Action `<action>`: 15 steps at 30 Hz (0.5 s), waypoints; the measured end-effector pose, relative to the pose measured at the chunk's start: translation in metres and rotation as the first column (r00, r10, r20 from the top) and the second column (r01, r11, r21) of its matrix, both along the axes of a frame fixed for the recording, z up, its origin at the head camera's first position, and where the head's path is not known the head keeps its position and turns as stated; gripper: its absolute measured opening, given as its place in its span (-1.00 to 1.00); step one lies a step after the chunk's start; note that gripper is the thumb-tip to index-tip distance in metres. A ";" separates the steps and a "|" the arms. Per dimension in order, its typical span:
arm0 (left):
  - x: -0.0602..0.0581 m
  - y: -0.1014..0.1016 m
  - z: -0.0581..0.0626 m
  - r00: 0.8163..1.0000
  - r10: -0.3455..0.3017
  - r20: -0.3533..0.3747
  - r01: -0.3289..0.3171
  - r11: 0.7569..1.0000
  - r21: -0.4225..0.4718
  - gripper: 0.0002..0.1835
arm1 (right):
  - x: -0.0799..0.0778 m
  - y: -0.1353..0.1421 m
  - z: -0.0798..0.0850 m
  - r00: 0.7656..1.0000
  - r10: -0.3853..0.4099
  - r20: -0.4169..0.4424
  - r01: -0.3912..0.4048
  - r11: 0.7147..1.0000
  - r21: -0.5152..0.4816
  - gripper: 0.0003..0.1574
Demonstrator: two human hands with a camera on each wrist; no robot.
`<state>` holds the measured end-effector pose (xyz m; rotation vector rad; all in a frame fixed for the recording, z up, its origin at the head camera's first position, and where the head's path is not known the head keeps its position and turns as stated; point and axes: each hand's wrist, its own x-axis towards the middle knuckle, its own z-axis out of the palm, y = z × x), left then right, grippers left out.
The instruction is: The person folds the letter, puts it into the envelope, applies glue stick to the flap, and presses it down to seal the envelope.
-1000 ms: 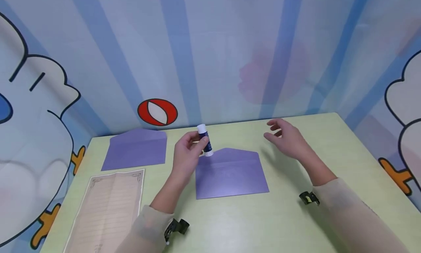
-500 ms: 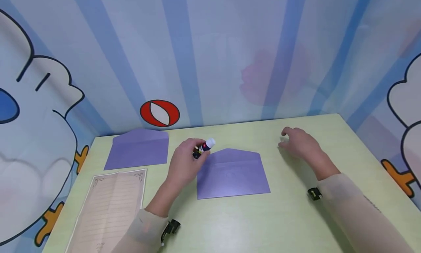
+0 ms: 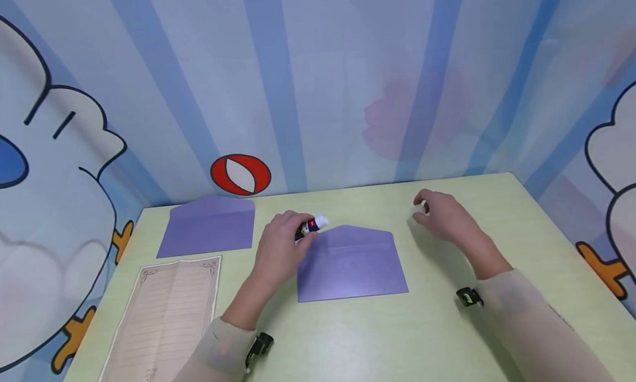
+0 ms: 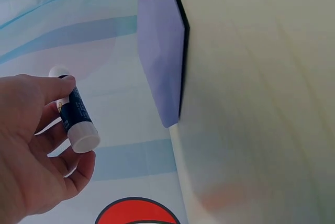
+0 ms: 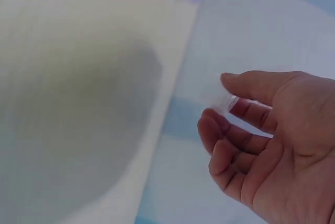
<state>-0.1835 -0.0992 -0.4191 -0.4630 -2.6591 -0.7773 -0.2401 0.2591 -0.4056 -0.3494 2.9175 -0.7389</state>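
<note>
A dark blue glue stick with white ends is pinched between the thumb and fingers of my left hand, tilted over the back left part of a purple envelope. That envelope lies with its pointed flap open, toward the back. In the left wrist view the glue stick shows a round white end. My right hand is raised right of the envelope and holds a small translucent white cap between thumb and fingertips. Only a pale bit of this cap shows in the head view.
Another purple envelope lies at the back left, flap open. In front of it is a bordered, lined letter sheet, partly behind my left sleeve. A printed cloth backdrop rises along the back of the pale table.
My left hand has tipped the glue stick from nearly upright to slanting rightward. The right hand has shifted right and lower, then slightly back left. Envelopes and letter sheet have stayed put.
</note>
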 end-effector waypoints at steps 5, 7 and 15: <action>-0.001 0.005 0.004 1.000 -0.009 -0.004 0.009 1.000 -0.022 -0.62 | 0.014 -0.029 0.015 0.996 0.058 -0.071 -0.069 0.985 -0.157 -0.63; -0.001 0.008 0.007 1.000 -0.016 -0.005 0.016 0.999 -0.033 -0.63 | 0.020 -0.042 0.019 0.991 0.086 -0.106 -0.108 0.970 -0.217 -0.67; -0.002 0.017 0.012 0.999 -0.036 -0.018 0.035 0.996 -0.077 -0.66 | 0.034 -0.085 0.019 0.958 0.169 -0.230 -0.239 0.916 -0.322 -0.69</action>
